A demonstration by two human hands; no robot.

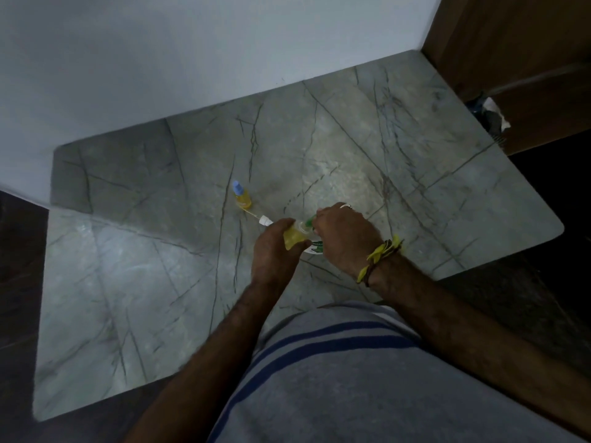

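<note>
The bottle of yellow liquid (292, 238) is held just above the near middle of the marbled surface (415, 187), between both hands. The left hand (276, 251) wraps around its body, while the right hand (343, 239) pinches its green top (309, 222). Just beyond the left hand, a white pump head (265, 220) with a thin tube lies on the surface. Farther back stands a small blue-capped bottle (242, 196).

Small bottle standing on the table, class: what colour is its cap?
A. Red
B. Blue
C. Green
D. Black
B: the small bottle, upright on the table beyond the left hand, holds yellow liquid and its cap is pale blue.
</note>
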